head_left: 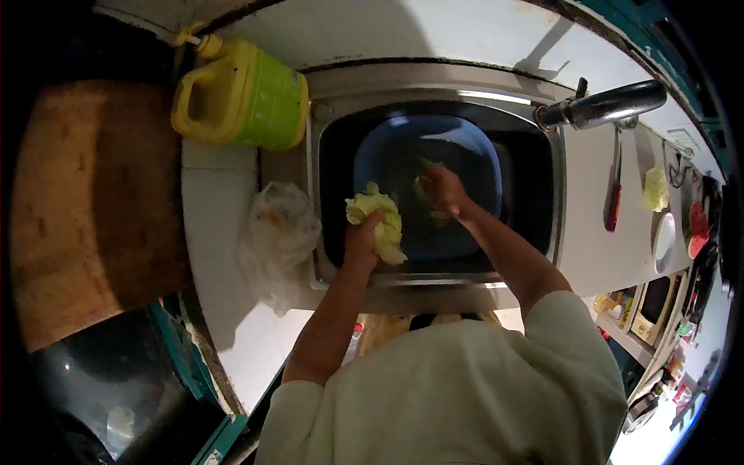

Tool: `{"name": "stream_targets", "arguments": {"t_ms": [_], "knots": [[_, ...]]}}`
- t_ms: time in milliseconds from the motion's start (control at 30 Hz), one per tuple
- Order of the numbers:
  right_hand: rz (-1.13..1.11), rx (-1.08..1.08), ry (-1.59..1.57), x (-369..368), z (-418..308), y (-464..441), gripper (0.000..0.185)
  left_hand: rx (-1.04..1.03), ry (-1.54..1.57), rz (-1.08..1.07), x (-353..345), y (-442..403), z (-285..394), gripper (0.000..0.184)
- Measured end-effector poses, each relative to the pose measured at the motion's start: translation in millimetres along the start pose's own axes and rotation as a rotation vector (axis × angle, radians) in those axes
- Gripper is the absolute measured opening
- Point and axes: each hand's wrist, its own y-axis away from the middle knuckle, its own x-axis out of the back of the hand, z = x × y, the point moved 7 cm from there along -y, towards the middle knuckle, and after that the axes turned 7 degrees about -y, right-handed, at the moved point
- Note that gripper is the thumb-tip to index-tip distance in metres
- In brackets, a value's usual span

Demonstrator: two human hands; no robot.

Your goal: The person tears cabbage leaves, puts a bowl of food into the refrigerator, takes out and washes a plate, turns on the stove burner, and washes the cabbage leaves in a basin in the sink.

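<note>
My left hand (pixel 363 239) is closed round a bunch of pale green leaves (pixel 388 232) at the left side of the sink. A blue basin (pixel 473 147) sits inside the dark sink (pixel 335 155). Over the middle of the basin is my right hand (pixel 443 191), its fingers curled together, with a bit of green at the fingertips that is too small to make out clearly. The basin's bottom looks dark, and a few faint pieces show near my right hand.
A yellow-green jug (pixel 271 101) stands behind left of the sink, a plastic bag (pixel 280 232) left of it. The faucet (pixel 604 106) is at the back right. Further right lie a red-handled knife (pixel 614 205), a leafy piece (pixel 656 189) and a white bowl (pixel 664 242).
</note>
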Motion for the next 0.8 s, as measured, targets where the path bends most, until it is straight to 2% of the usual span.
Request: {"name": "stream_targets", "arguments": {"t_ms": [33, 100, 133, 167, 233, 300, 333, 400, 433, 533, 600, 633, 700, 767, 800], "knots": [[-0.001, 0.144, -0.241, -2, -13, 6, 0.015, 0.023, 0.009, -0.019, -2, -3, -3, 0.044], [-0.035, 0.244, -0.287, -12, -46, 24, 0.019, 0.064, 0.023, -0.064, -9, -10, -11, 0.044], [-0.067, 0.194, -0.095, -22, -71, 38, 0.023, -0.093, -0.023, -0.121, -16, -5, -2, 0.043], [-0.078, 0.17, -0.198, -32, -92, 50, 0.02, -0.253, -0.07, -0.179, -25, 4, 5, 0.041], [-0.085, 0.107, -0.345, -34, -112, 71, 0.019, -0.275, -0.007, -0.265, -33, 9, 6, 0.04], [-0.082, 0.041, -0.423, -30, -118, 82, 0.024, -0.008, 0.215, -0.31, -30, -3, -3, 0.038], [-0.037, 0.038, -0.478, -30, -83, 69, 0.025, 0.008, 0.203, -0.286, -26, -7, -4, 0.038], [0.073, -0.038, -0.112, 2, -53, 39, 0.026, 0.041, 0.187, -0.229, -15, -11, -10, 0.037], [0.14, -0.102, 0.313, 29, -67, 28, 0.026, 0.049, 0.19, -0.193, -11, -11, -10, 0.037], [0.331, -0.235, 0.481, 4, 28, -2, 0.02, 0.08, 0.149, -0.072, -6, 2, 0, 0.04], [-0.154, -0.113, 0.514, -55, 78, -24, 0.018, 0.104, 0.051, 0.02, -3, 20, 11, 0.044], [-0.397, -0.053, 0.522, -77, 91, -23, 0.016, 0.086, 0.077, -0.004, 1, 19, 12, 0.043], [-0.21, -0.248, 0.511, -25, 64, -15, 0.014, 0.058, 0.147, -0.052, 12, 18, 8, 0.043], [-0.166, -0.282, 0.511, 6, 26, -8, 0.014, 0.05, 0.087, 0.02, 16, 28, 14, 0.043], [-0.216, -0.219, 0.517, 8, 10, -9, 0.016, 0.043, 0.062, 0.056, 18, 31, 18, 0.044]]}}
